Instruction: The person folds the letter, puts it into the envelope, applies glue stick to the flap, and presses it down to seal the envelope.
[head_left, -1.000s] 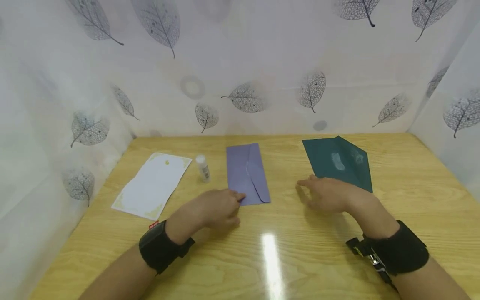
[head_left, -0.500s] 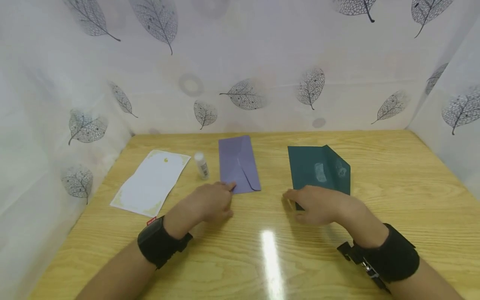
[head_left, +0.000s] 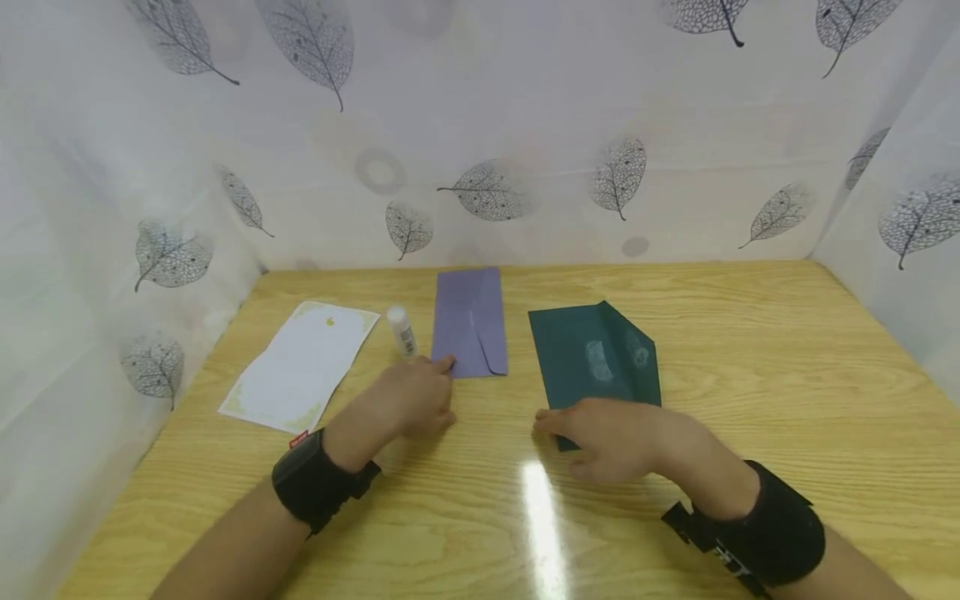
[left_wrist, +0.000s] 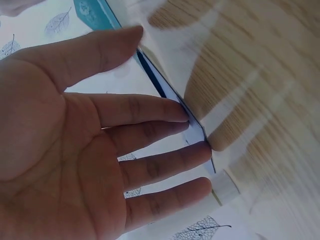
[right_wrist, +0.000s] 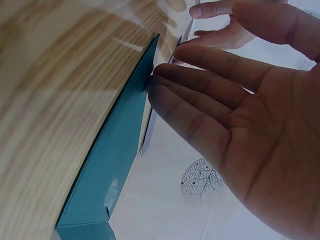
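My left grip (head_left: pixel 412 398), fingers spread, touches the purple envelope (head_left: pixel 459 321) at its near end on the desk (head_left: pixel 420 533)! Over right, my straight-fingered right grip (head_left: pixel 611 437) meets the green envelope (head_left: pixel 570 350), how firmly I can't quite tell.

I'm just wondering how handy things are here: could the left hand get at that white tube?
Probably yes: the white tube sits just beyond the left hand, and the head view shows nothing between them. The hand would likely only need to leave the purple envelope.

Table (head_left: pixel 750 342): yellowish, wood grain visible.
Cloth (head_left: pixel 517 92): whitish, printed with leaves (head_left: pixel 491 190), on three sides.
Reflection (head_left: pixel 545 525): bright stripe on table.
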